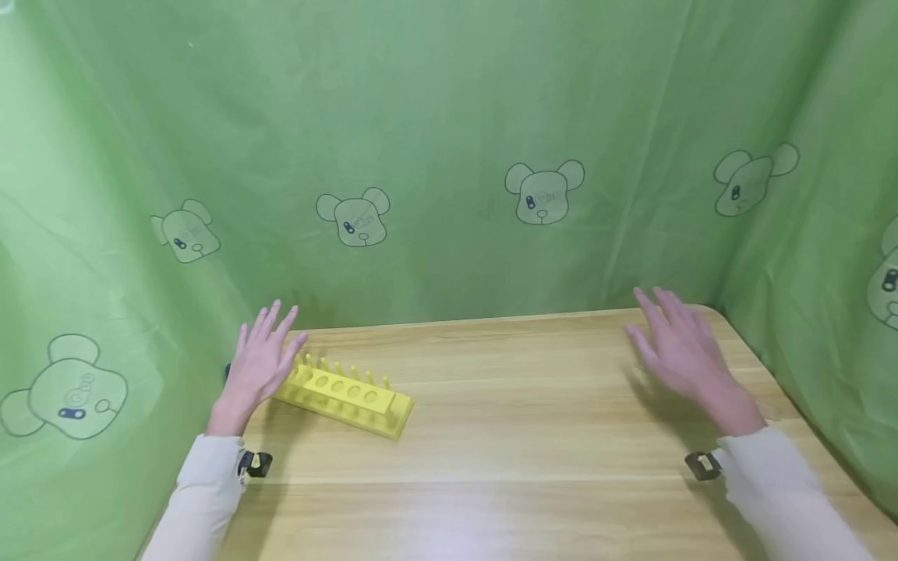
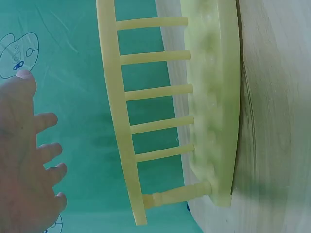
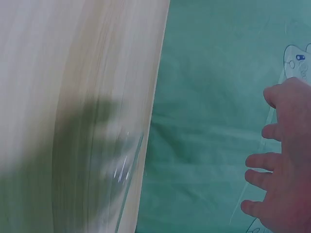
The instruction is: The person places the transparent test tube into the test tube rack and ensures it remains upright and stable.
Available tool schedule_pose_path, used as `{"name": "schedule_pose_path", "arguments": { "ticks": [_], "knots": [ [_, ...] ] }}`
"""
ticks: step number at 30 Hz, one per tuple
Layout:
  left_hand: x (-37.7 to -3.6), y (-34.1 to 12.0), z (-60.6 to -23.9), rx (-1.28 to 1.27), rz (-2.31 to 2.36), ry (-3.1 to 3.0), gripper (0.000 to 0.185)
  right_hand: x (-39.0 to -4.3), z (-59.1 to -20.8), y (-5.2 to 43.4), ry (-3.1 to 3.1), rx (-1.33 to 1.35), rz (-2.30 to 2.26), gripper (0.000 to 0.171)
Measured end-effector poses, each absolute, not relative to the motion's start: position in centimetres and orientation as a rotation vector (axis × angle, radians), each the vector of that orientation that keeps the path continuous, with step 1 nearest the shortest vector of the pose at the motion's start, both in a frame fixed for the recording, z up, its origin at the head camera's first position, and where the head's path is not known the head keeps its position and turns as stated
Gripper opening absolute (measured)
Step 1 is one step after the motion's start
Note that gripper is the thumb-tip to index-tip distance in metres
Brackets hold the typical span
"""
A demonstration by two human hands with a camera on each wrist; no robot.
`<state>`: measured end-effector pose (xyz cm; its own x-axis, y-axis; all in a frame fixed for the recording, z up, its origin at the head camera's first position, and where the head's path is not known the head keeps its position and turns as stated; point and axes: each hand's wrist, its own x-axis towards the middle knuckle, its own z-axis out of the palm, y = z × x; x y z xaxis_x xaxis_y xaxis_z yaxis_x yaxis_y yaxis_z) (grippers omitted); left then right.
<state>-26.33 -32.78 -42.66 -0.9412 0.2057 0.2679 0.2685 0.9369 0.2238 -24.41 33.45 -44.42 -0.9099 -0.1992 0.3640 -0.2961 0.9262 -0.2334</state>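
Note:
A yellow test tube rack [image 1: 351,393] stands at the left of the table, with a row of round holes along its top and upright pegs behind. My left hand [image 1: 261,360] is raised over the rack's left end, fingers straight and spread, overlapping it in the head view. The left wrist view shows the rack's pegged side [image 2: 211,107] apart from the left hand [image 2: 22,160]. My right hand [image 1: 677,347] hovers over the right part of the table, fingers extended, slightly blurred. Nothing is in its grasp. A clear, thin, glassy object [image 3: 129,182] lies below the right hand [image 3: 286,160].
The wooden table [image 1: 491,436] has rounded back corners. Green curtains [image 1: 449,156] with bear-face prints hang close behind it and along both sides. A small dark blue thing [image 1: 228,372] shows partly behind the left hand, at the table's left edge.

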Motion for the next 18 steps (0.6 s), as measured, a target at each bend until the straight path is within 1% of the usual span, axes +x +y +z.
{"name": "schedule_pose_path", "arguments": {
  "ticks": [18],
  "knots": [
    [-25.0, -33.6, -43.4, -0.407, -0.555, -2.763, 0.059, -23.4, -44.8, 29.5, -2.645, 0.429, 0.503, 0.064]
  ]
}}
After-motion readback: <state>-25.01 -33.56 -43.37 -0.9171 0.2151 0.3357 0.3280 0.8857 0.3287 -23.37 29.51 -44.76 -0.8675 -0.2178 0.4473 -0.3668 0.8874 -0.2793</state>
